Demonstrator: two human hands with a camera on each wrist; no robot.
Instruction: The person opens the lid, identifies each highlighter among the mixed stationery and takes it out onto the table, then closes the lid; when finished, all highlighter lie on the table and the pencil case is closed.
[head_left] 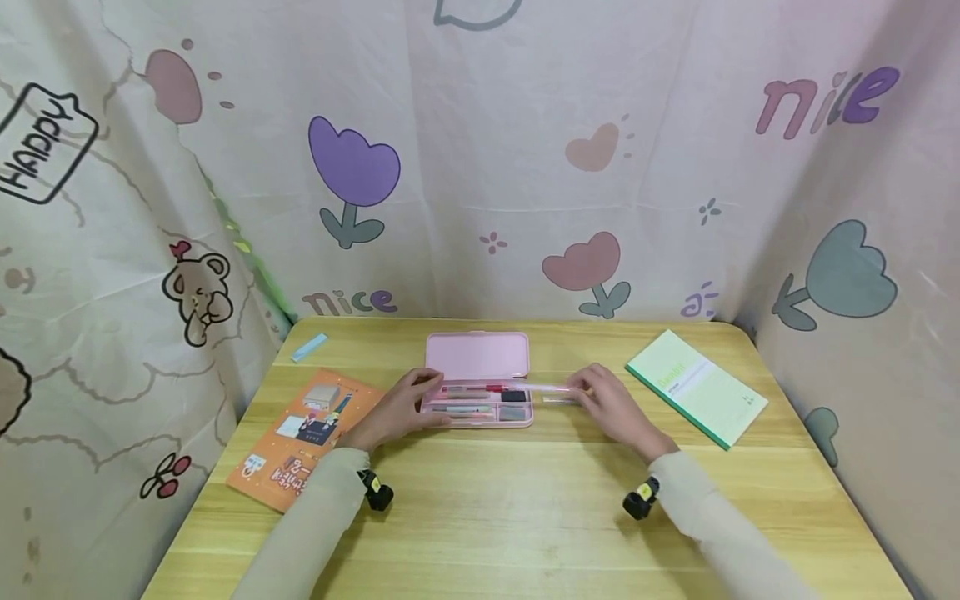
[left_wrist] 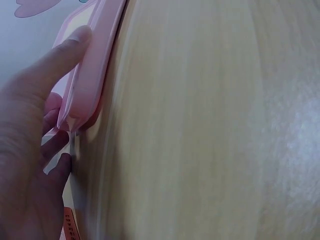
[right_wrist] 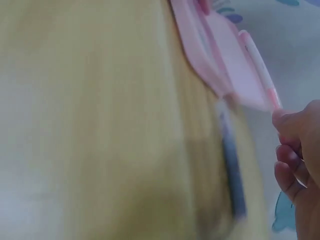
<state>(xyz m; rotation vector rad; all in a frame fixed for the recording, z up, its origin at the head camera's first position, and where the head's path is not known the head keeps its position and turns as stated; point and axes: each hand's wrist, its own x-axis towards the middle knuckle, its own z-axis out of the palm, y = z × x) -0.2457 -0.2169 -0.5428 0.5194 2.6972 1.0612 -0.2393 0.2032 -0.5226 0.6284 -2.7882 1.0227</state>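
A pink pencil case (head_left: 477,354) lies with its lid raised at the middle of the table. Pens, a black eraser-like block (head_left: 513,397) and a grey block (head_left: 512,413) sit in its compartments. My left hand (head_left: 405,404) grips the case's left end, thumb on the front wall (left_wrist: 92,75) and fingers round the end. Over the right end of the case, my right hand (head_left: 609,404) pinches a pink-and-white pen (head_left: 536,387) by one end, its red part above the tray. Below that hand, a slim pen-like thing (right_wrist: 231,165) lies on the table, blurred in the right wrist view.
An orange book (head_left: 300,442) lies at the left, partly under the left forearm. A light blue strip (head_left: 309,347) is at the back left. A pale green notebook (head_left: 697,387) lies to the right. Printed cloth (head_left: 480,167) hangs around the table's back and sides.
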